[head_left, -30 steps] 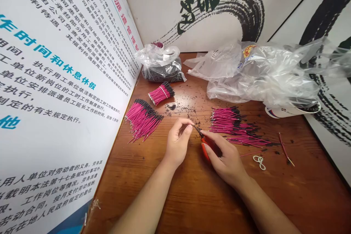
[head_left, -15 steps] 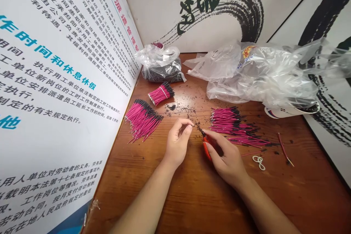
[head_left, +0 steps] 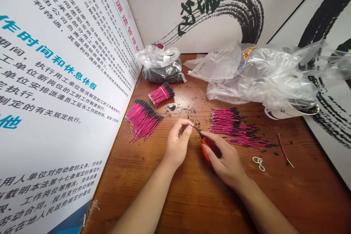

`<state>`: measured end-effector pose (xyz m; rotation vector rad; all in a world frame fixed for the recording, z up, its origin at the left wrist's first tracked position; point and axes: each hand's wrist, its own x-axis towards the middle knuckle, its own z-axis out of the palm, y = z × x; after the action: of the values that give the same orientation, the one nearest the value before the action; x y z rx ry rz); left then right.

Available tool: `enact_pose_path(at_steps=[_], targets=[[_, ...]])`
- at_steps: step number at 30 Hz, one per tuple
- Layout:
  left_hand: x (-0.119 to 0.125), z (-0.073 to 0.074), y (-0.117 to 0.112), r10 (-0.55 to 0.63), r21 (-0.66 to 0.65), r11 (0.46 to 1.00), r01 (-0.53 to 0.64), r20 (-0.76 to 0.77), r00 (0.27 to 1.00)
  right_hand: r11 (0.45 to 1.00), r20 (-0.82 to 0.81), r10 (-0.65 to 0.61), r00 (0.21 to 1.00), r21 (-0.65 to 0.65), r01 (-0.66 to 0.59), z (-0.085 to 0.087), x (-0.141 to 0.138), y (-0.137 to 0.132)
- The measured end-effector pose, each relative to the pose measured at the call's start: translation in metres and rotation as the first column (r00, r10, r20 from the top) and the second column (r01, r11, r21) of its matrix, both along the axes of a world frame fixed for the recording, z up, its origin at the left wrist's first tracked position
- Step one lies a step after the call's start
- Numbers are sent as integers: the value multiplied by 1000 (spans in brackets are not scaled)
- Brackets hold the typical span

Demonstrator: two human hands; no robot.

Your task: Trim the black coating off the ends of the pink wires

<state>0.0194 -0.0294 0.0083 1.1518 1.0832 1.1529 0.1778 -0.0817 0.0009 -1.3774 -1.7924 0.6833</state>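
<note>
My right hand [head_left: 226, 159] is closed round a small red-handled cutter [head_left: 205, 150], whose dark tip points up-left. My left hand [head_left: 177, 142] pinches something tiny between thumb and forefinger, right at that tip; I cannot make out what it is. A loose pile of pink wires with black ends [head_left: 236, 126] lies just right of my hands. A second, fanned pile of pink wires [head_left: 142, 119] lies to the left. A small banded bundle of pink wires [head_left: 161, 94] sits behind it.
A clear bag of black pieces [head_left: 161, 67] stands at the back. A big crumpled plastic bag [head_left: 263, 75] covers the right rear, over a paper cup [head_left: 290, 111]. White rubber bands [head_left: 259, 162] and a stray wire [head_left: 285, 151] lie right. Printed boards wall the wooden table [head_left: 192, 197].
Almost nothing differs: both hands stay together at the cutter's tip, with only slight shifts of the fingers and the camera.
</note>
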Motion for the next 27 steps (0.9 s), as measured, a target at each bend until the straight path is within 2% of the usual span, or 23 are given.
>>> enact_pose_path(at_steps=[9, 27], targets=[[0, 0, -1, -2, -8, 1000, 2, 2, 1000, 1000, -5, 8, 1000, -4, -8, 0, 0, 0], [0, 4, 1, 5, 45, 999, 0, -97, 995, 1000, 5, 17, 1000, 20, -17, 0, 1, 0]])
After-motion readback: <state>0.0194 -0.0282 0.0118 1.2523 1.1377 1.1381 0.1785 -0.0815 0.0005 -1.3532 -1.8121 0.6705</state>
